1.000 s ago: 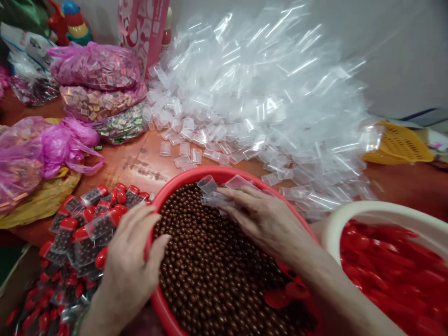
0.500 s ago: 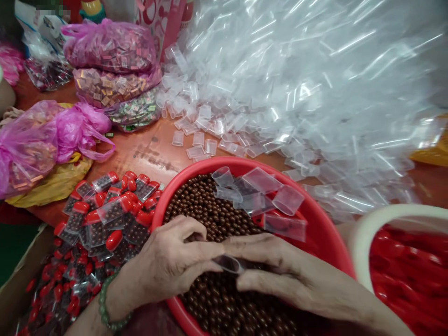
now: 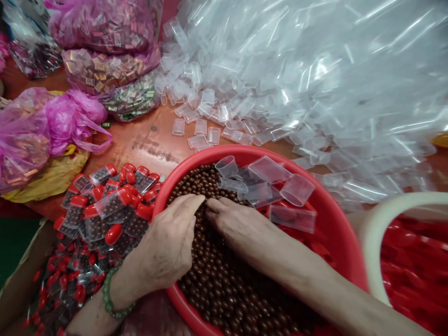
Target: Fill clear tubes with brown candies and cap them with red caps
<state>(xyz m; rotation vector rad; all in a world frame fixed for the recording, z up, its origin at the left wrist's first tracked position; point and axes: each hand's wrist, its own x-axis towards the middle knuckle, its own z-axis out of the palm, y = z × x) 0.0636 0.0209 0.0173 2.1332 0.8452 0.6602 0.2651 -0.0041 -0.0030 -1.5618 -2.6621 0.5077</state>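
My left hand (image 3: 173,240), with a green bead bracelet (image 3: 109,296) at the wrist, is over the left side of a red plastic basin (image 3: 196,156). Its fingers are curled closed around a clear plastic case, which is hidden behind them from this angle. Just to its right, my right hand (image 3: 241,228) reaches into the glossy brown balls (image 3: 217,270) in the basin. Its fingers are stretched and slightly bent, tips low among the balls near my left fingertips; its thumb is hidden. Empty clear cases (image 3: 297,189) lie in the basin's back right part, over red pieces (image 3: 320,252).
Filled cases with red caps (image 3: 114,205) are heaped at the left. Behind the basin spreads a large pile of clear plastic cases (image 3: 280,84). A cream tub (image 3: 373,242) of red caps (image 3: 416,261) stands at the right. Pink bags (image 3: 105,30) of small pieces sit at the back left.
My right hand has moved left and down into the balls. The case that showed between both hands is now out of sight behind my left hand. The view has shifted slightly.
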